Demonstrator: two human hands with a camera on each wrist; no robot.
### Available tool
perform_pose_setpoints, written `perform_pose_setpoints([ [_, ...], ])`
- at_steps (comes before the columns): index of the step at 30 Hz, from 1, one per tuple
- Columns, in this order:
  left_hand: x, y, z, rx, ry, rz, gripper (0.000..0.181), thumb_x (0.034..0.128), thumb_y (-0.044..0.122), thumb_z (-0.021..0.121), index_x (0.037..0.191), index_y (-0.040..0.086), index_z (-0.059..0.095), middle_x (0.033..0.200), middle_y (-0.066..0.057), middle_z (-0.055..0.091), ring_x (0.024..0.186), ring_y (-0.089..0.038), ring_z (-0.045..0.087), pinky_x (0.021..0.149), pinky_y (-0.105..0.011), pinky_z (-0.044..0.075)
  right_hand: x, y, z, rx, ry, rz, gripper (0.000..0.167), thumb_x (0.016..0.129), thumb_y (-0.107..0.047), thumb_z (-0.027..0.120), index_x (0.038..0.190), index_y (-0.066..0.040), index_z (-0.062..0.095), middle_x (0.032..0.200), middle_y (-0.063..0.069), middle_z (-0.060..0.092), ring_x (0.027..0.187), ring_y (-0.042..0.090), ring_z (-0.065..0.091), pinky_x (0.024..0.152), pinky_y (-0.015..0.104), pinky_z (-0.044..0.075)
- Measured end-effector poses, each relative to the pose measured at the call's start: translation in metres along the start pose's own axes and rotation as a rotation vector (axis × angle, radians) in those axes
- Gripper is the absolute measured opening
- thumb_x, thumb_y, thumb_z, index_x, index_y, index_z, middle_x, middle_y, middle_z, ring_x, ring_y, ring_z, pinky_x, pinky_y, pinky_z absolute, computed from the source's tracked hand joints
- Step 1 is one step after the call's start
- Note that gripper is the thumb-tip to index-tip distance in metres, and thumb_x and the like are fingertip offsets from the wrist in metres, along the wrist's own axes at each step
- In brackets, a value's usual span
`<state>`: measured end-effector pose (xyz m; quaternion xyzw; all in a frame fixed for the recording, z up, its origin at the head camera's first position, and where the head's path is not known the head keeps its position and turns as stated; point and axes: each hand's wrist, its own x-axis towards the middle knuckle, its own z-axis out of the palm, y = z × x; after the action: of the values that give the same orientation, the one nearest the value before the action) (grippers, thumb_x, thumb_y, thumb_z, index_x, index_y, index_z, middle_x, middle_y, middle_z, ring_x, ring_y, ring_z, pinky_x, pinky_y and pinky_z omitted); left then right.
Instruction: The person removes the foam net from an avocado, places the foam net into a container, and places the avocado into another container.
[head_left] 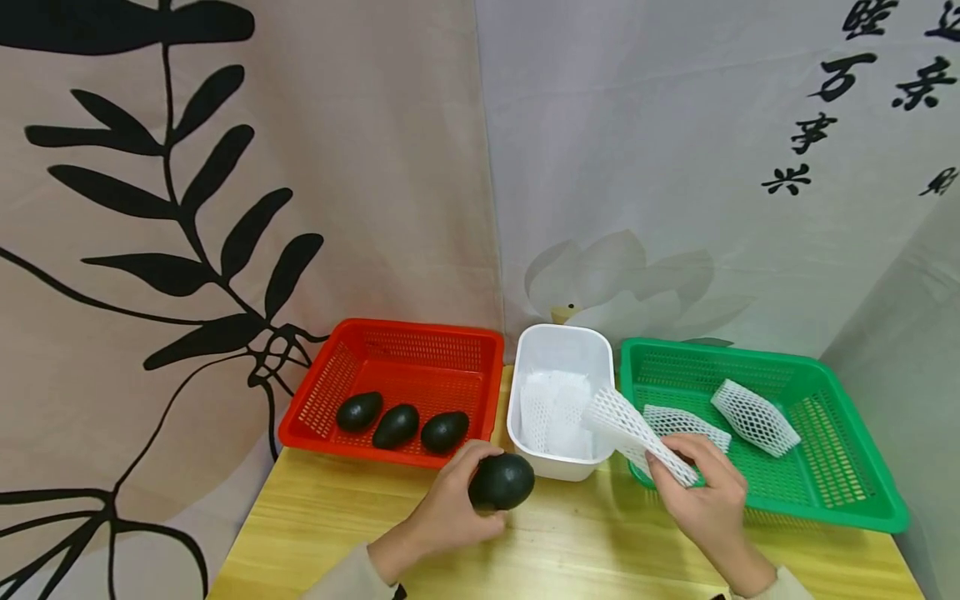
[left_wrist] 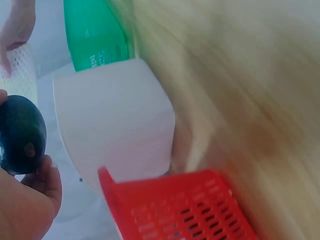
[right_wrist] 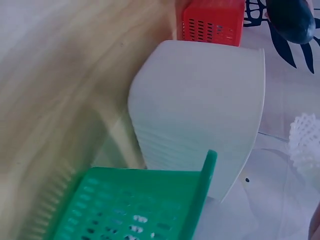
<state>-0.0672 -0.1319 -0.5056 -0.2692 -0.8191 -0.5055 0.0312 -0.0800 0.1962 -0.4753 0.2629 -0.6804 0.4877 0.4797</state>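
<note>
In the head view the left hand (head_left: pixel 452 510) grips a dark green avocado (head_left: pixel 501 482) above the table, in front of the red basket. The right hand (head_left: pixel 707 497) pinches a white foam net sleeve (head_left: pixel 633 433), which slants up and left over the white bin's right rim. Avocado (left_wrist: pixel 21 135) and left hand (left_wrist: pixel 30 200) show at the left wrist view's edge, with the sleeve (left_wrist: pixel 19 70) held beyond them. At the right wrist view's edge are the sleeve's open end (right_wrist: pixel 305 145) and part of the right hand (right_wrist: pixel 315 225).
The red basket (head_left: pixel 420 329) at left holds three avocados (head_left: pixel 396 426). Between the baskets stands the white bin (head_left: pixel 562 468), with white netting seen inside. At right, the green basket (head_left: pixel 862 508) holds two more net sleeves (head_left: pixel 754 417). A printed curtain hangs behind.
</note>
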Motion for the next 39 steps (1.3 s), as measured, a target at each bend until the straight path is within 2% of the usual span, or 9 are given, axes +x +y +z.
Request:
perform_pose_setpoints([
  [5, 0.005, -0.003, -0.014, 0.055, 0.050, 0.024, 0.075, 0.0653, 0.002, 0.085, 0.132, 0.021, 0.056, 0.133, 0.005, 0.057, 0.113, -0.016, 0.060, 0.095, -0.044, 0.055, 0.010, 0.004, 0.016, -0.027, 0.013, 0.002, 0.023, 0.088, -0.006, 0.076, 0.082, 0.015, 0.071, 0.079, 0.025, 0.068, 0.083, 0.008, 0.065, 0.077, 0.009, 0.049],
  [10, 0.010, -0.005, -0.026, 0.103, 0.094, -0.003, 0.075, 0.0656, 0.005, 0.086, 0.133, 0.021, 0.057, 0.134, 0.004, 0.058, 0.114, -0.017, 0.059, 0.095, -0.047, 0.054, 0.023, 0.010, 0.033, -0.088, 0.001, -0.058, 0.025, 0.091, -0.011, 0.073, 0.080, 0.012, 0.072, 0.077, 0.025, 0.068, 0.071, 0.018, 0.065, 0.072, 0.012, 0.050],
  [13, 0.013, -0.007, -0.033, 0.095, 0.109, -0.019, 0.074, 0.0675, 0.005, 0.086, 0.134, 0.021, 0.057, 0.132, 0.005, 0.058, 0.111, -0.016, 0.060, 0.093, -0.047, 0.053, 0.027, 0.021, 0.041, -0.123, -0.020, -0.115, 0.021, 0.089, -0.008, 0.073, 0.079, 0.010, 0.072, 0.076, 0.022, 0.069, 0.061, 0.027, 0.063, 0.062, 0.018, 0.050],
  [18, 0.019, -0.011, -0.043, 0.108, 0.142, -0.010, 0.070, 0.0692, 0.005, 0.086, 0.132, 0.020, 0.059, 0.128, 0.005, 0.061, 0.108, -0.016, 0.062, 0.091, -0.047, 0.053, 0.027, 0.044, 0.052, -0.221, -0.074, -0.145, 0.008, 0.082, -0.003, 0.072, 0.082, 0.005, 0.074, 0.081, 0.017, 0.072, 0.056, 0.026, 0.062, 0.046, 0.028, 0.044],
  [24, 0.021, -0.016, -0.050, 0.132, 0.170, -0.045, 0.069, 0.0704, 0.007, 0.086, 0.132, 0.020, 0.059, 0.129, 0.006, 0.061, 0.108, -0.017, 0.061, 0.089, -0.047, 0.054, 0.031, 0.059, 0.063, -0.339, -0.190, -0.096, 0.015, 0.079, -0.004, 0.071, 0.093, -0.002, 0.077, 0.090, 0.012, 0.074, 0.060, 0.025, 0.066, 0.041, 0.036, 0.045],
  [33, 0.027, -0.027, -0.060, 0.149, 0.198, -0.135, 0.069, 0.0710, 0.009, 0.088, 0.132, 0.021, 0.059, 0.126, 0.004, 0.060, 0.103, -0.022, 0.063, 0.084, -0.047, 0.054, 0.038, 0.067, 0.083, -0.515, -0.448, -0.002, 0.024, 0.076, -0.003, 0.080, 0.100, -0.003, 0.075, 0.096, 0.011, 0.073, 0.070, 0.030, 0.069, 0.042, 0.040, 0.048],
  [39, 0.029, -0.033, -0.062, 0.154, 0.204, -0.156, 0.071, 0.0707, 0.008, 0.090, 0.133, 0.021, 0.058, 0.126, 0.003, 0.060, 0.101, -0.021, 0.063, 0.084, -0.046, 0.054, 0.040, 0.066, 0.099, -0.603, -0.606, 0.118, 0.026, 0.078, -0.004, 0.080, 0.104, -0.004, 0.076, 0.101, 0.009, 0.072, 0.080, 0.029, 0.069, 0.048, 0.044, 0.052],
])
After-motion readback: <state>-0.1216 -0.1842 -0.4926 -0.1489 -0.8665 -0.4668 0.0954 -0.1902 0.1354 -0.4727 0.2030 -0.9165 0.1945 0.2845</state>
